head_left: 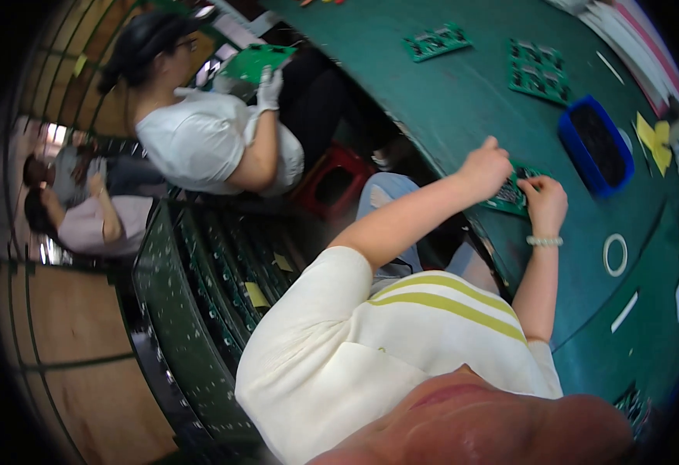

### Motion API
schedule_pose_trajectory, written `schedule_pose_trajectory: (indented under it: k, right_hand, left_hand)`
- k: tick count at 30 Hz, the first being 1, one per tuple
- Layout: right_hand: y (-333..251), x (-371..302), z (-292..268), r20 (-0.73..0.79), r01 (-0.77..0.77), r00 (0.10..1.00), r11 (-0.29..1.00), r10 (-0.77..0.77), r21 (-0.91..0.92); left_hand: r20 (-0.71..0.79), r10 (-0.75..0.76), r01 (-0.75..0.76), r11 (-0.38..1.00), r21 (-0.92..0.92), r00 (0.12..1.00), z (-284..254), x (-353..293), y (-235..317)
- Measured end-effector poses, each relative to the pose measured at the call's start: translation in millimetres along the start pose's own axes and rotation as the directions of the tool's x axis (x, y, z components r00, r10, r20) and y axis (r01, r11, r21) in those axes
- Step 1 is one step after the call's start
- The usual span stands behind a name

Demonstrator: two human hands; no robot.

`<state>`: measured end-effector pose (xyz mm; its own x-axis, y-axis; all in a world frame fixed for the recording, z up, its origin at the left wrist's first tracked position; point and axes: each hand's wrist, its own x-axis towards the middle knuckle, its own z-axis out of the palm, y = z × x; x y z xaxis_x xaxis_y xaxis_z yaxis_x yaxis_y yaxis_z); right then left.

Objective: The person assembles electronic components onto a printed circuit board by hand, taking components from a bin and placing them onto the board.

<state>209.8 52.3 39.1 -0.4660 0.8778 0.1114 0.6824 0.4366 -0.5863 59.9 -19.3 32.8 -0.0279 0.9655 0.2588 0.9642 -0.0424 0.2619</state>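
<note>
One circuit board (510,201) lies on the table (432,108) at its left edge, with a bin (609,184) to its right. Two board panels (539,71) lie farther off, side by side. A ring (607,267) lies nearer, right of the board. Left of the table, a co-worker (207,139) sits above a stool (355,167), beyond a slotted rack (169,310).

From my end I'm seeing a cream short-sleeved top (300,364), two olive-yellow stripes (463,311), pale beaded bracelet (544,241), light-blue jeans (396,186).
</note>
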Motion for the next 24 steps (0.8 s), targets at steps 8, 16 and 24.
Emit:
schedule_pose_trajectory:
  k: [8, 16, 24]
  right_hand:
    - [-6.7, 0.3, -3.3, 0.075, 0.207, 0.977, 0.972, -0.2, -0.108]
    - [-35.9, 9.8, -10.1, 0.144, 0.107, 0.988, 0.908, -0.052, -0.405]
    - [28.4, 22.9, 12.1, 0.383, -0.337, 0.923, 0.423, -0.026, 0.841]
  left_hand:
    - [-0.065, -0.001, 0.007, 0.997, 0.083, 0.998, 5.1, -0.2, -3.1]
    - [0.002, -0.041, 0.041, 0.997, 0.066, 0.999, 8.9, 3.4, 1.6]
    - [-0.468, -0.073, -0.008, 0.986, -0.169, 0.881, -8.7, -19.5, 19.9]
